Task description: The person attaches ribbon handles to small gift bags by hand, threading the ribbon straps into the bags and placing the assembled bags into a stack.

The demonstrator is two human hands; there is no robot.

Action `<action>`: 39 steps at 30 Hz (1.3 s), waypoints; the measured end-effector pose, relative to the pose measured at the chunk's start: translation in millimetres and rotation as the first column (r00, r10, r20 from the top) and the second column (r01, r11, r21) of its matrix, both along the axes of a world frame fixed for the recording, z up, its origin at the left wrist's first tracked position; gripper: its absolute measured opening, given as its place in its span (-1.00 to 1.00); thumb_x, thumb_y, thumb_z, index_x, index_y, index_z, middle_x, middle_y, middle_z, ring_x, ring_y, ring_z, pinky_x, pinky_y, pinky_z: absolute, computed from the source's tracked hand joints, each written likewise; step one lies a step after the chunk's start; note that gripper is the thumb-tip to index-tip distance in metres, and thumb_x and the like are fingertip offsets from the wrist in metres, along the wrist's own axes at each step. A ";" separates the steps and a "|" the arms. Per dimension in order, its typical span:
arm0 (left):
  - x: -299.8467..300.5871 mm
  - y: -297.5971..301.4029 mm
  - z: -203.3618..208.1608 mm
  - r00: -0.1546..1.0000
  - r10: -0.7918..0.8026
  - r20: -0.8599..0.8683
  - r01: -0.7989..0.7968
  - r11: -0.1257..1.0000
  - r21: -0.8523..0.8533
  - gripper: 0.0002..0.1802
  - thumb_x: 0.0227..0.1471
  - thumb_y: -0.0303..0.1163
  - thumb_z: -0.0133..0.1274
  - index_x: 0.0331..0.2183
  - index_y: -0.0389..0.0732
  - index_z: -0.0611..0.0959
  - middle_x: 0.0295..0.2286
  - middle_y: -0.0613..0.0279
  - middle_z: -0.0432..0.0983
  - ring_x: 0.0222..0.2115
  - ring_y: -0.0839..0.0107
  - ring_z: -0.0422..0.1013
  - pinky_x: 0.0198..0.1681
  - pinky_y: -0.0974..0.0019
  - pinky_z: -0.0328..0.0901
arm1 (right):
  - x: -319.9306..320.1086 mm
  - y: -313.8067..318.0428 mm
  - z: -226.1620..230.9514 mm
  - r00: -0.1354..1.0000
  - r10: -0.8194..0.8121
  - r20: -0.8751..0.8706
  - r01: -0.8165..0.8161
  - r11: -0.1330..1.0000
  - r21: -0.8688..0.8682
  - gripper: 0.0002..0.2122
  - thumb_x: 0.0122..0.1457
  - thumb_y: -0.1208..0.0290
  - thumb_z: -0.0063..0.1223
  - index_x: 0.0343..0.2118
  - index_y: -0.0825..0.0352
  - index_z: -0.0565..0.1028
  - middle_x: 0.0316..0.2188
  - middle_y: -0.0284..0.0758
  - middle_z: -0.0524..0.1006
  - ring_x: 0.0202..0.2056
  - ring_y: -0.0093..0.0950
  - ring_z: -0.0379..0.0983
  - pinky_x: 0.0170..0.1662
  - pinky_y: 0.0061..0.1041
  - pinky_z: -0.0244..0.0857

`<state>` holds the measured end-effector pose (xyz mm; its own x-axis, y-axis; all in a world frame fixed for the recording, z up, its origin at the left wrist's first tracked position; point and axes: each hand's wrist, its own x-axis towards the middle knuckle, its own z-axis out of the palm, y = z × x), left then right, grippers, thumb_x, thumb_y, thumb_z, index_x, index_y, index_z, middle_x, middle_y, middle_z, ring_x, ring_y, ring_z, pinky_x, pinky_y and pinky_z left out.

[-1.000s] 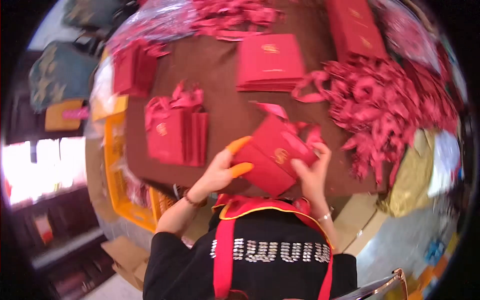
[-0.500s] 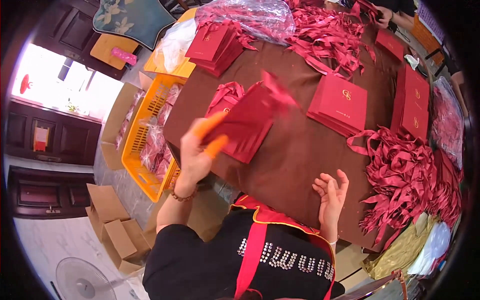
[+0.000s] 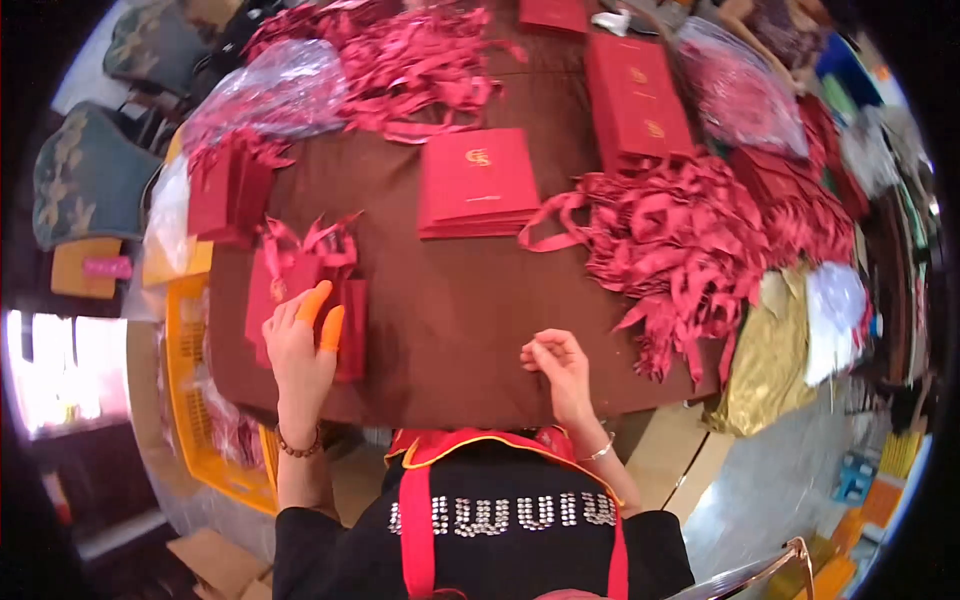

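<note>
My left hand, with orange finger covers on its thumb and index finger, reaches over a pile of red paper gift bags at the table's left. Thumb and fingers are apart; whether they touch the top bag I cannot tell. Ribbon handles stick up from this pile. My right hand hovers over the front of the table, fingers curled in against the thumb, nothing visible in them. Straight ahead lies a neat stack of flat red bags with a gold emblem.
A brown cloth covers the table. Tangled red ribbon handles heap on the right beside a double stack of bags. More ribbons and a plastic-wrapped bundle lie far left. A yellow crate stands left of the table.
The bag that my left hand was swinging is out of its grasp, and the hand is over the left pile. My right hand's fingers have curled in. The view has turned right.
</note>
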<state>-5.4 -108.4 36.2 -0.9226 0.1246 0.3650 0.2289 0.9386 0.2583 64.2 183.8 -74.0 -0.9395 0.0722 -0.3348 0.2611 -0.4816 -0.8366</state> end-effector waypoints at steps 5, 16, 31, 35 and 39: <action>-77.6 91.8 -28.8 0.969 -0.239 -0.056 0.244 0.963 0.117 -0.52 -0.08 -0.26 0.15 -0.08 -0.15 0.52 -0.11 0.10 0.41 -0.11 0.17 0.32 -0.07 0.16 0.16 | 8.5 8.5 -7.9 0.996 -0.081 0.020 0.082 0.995 -0.053 -0.86 0.18 0.51 -0.01 -0.20 0.31 0.40 -0.33 -0.35 0.49 -0.29 -0.59 0.44 -0.23 -0.62 0.34; -109.7 130.5 -66.5 0.895 -0.356 -0.270 0.313 0.931 -0.190 -0.65 -0.16 -0.18 0.19 -0.27 -0.10 0.61 -0.21 0.28 0.46 -0.05 0.22 0.26 0.02 -0.10 0.00 | 24.5 31.2 -10.4 0.983 -0.155 0.100 0.162 0.985 -0.060 -0.86 0.21 0.49 -0.08 -0.18 0.34 0.36 -0.36 -0.29 0.49 -0.31 -0.51 0.45 -0.24 -0.51 0.39; -79.2 204.4 -81.2 0.886 -0.460 0.054 0.463 0.877 -0.128 -0.63 -0.04 -0.26 0.08 -0.17 -0.22 0.54 -0.37 0.18 0.47 -0.39 0.25 0.41 -0.32 0.19 0.26 | 29.6 34.3 25.4 0.992 0.127 0.028 -0.075 0.382 0.921 -0.53 0.02 0.30 0.14 0.01 0.26 0.31 -0.07 -0.20 0.35 -0.25 -0.24 0.43 -0.20 -0.35 0.35; -106.1 216.3 -103.3 0.896 -0.371 0.245 0.437 0.838 -0.326 -0.61 -0.06 -0.29 0.09 -0.13 -0.18 0.54 -0.41 0.18 0.47 -0.40 0.25 0.41 -0.34 0.18 0.27 | 36.7 46.0 21.0 0.999 0.040 -0.029 0.018 0.264 0.964 -0.63 0.02 0.30 0.15 -0.09 0.24 0.41 -0.27 -0.33 0.47 -0.61 -0.45 0.40 -0.48 -0.44 0.32; -96.2 185.8 -53.7 0.853 -0.511 -0.105 0.513 0.858 -0.012 -0.69 -0.13 -0.45 0.10 -0.22 -0.09 0.60 -0.46 0.22 0.47 -0.38 0.27 0.39 -0.32 0.20 0.23 | 32.9 56.7 19.5 0.998 0.002 -0.058 0.053 0.386 0.921 -0.66 0.01 0.38 0.18 -0.12 0.29 0.44 -0.43 -0.37 0.50 -0.69 -0.60 0.28 -0.57 -0.57 0.22</action>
